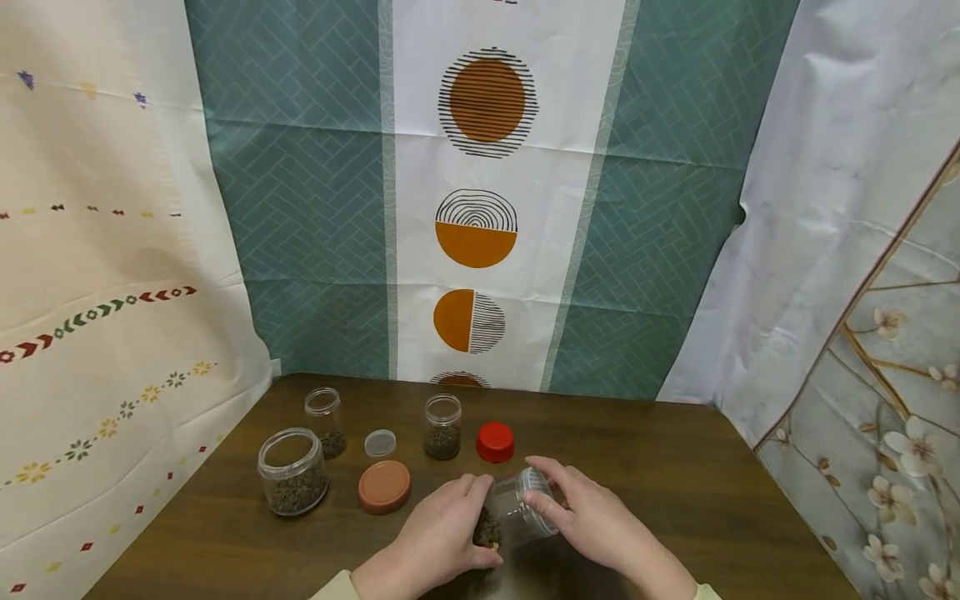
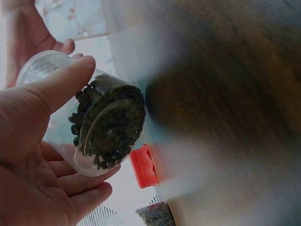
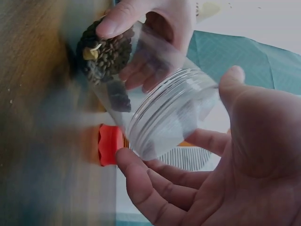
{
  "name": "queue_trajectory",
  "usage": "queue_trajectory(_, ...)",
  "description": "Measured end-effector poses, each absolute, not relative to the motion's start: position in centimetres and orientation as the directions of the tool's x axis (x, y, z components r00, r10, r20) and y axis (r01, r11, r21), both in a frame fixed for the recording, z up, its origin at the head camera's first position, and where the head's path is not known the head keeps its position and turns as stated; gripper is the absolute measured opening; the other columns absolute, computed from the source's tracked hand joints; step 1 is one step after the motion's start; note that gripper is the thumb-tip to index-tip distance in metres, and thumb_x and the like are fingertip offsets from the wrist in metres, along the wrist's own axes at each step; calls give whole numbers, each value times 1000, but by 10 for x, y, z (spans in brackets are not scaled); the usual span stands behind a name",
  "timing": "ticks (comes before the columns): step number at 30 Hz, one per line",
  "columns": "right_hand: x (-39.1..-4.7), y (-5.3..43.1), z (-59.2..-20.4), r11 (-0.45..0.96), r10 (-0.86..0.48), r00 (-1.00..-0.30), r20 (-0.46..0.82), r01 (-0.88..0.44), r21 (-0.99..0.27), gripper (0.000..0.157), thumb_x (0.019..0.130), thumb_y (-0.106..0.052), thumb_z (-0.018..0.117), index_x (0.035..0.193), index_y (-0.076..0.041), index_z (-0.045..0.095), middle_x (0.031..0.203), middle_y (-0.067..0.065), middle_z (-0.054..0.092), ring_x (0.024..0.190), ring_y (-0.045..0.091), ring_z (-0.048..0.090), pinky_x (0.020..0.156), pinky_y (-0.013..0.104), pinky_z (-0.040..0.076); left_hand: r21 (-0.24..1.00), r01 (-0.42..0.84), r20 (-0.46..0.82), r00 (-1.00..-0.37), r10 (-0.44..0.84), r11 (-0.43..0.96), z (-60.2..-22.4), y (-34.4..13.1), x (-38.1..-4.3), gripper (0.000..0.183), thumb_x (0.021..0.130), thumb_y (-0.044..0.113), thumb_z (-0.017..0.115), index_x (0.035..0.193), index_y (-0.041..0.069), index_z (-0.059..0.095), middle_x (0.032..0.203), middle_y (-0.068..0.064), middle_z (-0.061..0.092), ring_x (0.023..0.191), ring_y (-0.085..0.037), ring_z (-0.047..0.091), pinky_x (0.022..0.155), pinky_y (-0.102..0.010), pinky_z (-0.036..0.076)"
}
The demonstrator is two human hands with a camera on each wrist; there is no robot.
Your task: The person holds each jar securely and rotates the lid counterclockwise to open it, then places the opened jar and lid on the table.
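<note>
A clear screw-neck jar (image 1: 517,518) is tilted nearly on its side, its threaded mouth (image 3: 164,113) toward the right. Small dark pellets (image 2: 113,125) lie in its bottom end, with a yellowish bit (image 3: 91,52) among them. My left hand (image 1: 444,532) grips the bottom end, thumb on one side and fingers on the other. Around the mouth, my right hand (image 1: 592,512) holds the rim between thumb and fingers. In the right wrist view its fingertips (image 3: 126,155) are right at the rim.
Beyond the jar is a red cap (image 1: 495,442), beside a small jar of pellets (image 1: 442,429). Leftward lie a terracotta lid (image 1: 384,487) and a clear lid (image 1: 380,443). A wide jar (image 1: 292,479) and a slim jar (image 1: 324,417), both with pellets, stand on the wooden table (image 1: 637,450).
</note>
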State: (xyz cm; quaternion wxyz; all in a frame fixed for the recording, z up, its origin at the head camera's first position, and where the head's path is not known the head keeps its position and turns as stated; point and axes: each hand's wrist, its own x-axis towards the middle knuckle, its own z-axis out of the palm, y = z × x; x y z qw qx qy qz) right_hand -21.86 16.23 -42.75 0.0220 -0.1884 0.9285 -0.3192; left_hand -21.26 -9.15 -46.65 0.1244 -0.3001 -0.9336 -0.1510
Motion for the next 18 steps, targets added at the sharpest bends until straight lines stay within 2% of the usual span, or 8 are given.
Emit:
queue_trajectory(4,-219,162,-426,725,-359,-930,76,-330,-605,65,106,-62,65,158,-23,58,136,7,70,119,31,69,94,64,57,204,599,327,-787,523,774,-467,-91,-213,96,74,52,102,144,0,62,123,-8,70,113,-25,70,94,-40,61)
queue_trajectory(10,-217,159,-427,733,-348,-935,69,-317,-602,67,105,-65,64,158,-24,59,140,7,69,118,30,70,94,64,58,222,591,315,-796,517,775,-468,-92,-213,96,75,53,102,144,0,61,125,-9,70,114,-25,70,94,-42,61)
queue_trajectory(14,-217,158,-428,740,-348,-935,71,-320,-592,69,105,-67,63,159,-24,59,138,6,69,117,28,69,92,62,58,227,589,313,-798,515,775,-469,-92,-213,97,75,53,102,145,0,61,125,-9,70,113,-24,70,94,-42,61)
queue_trajectory(18,-216,159,-427,743,-352,-933,69,-324,-586,68,105,-67,63,160,-27,58,129,1,68,108,22,67,85,55,59,229,589,314,-798,514,775,-469,-92,-214,96,74,53,102,144,1,61,125,-8,70,112,-23,70,93,-41,61)
